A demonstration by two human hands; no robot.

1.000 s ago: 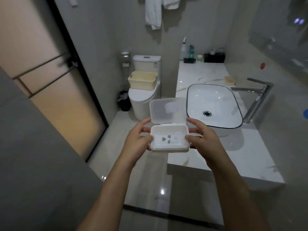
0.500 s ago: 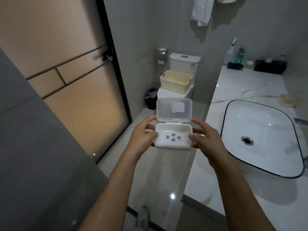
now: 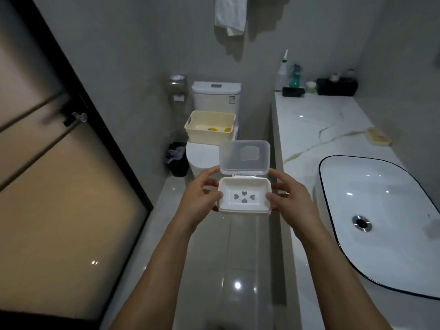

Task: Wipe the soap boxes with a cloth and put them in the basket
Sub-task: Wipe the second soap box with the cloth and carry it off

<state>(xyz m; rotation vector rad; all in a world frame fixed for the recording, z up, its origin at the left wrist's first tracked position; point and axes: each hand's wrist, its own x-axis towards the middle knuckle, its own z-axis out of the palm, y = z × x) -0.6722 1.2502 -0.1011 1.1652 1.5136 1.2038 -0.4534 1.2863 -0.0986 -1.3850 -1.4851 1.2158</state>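
A frosted glass door (image 3: 54, 182) with a dark frame fills the room from nine round to seven o'clock, its handle blurred. At three o'clock the marble bench (image 3: 316, 129) runs back to the far wall, and the white sink basin (image 3: 390, 206) sits on its near end with a dark rim and a metal drain. At twelve o'clock stands the toilet (image 3: 215, 96), lid down, with the cream basket (image 3: 209, 127) resting on the lid; something yellow lies in the basket's bottom, perhaps another soap box, though it is too small to tell. A white towel (image 3: 230, 14) hangs on the wall above. A small dark waste bin (image 3: 177, 159) stands on the floor just left of the toilet. At the bench's far end, about one o'clock, bottles and a black box are lined against the wall, and a pale yellow soap dish (image 3: 378, 139) lies near the wall at two o'clock. In the middle of the room, held in the air over the floor, is the white soap box (image 3: 245, 196), its clear lid (image 3: 245, 157) hinged upright and heart-shaped holes showing in its tray. The left hand (image 3: 200, 201) grips its left end, the right hand (image 3: 291, 200) its right end, fingers curled round the sides.
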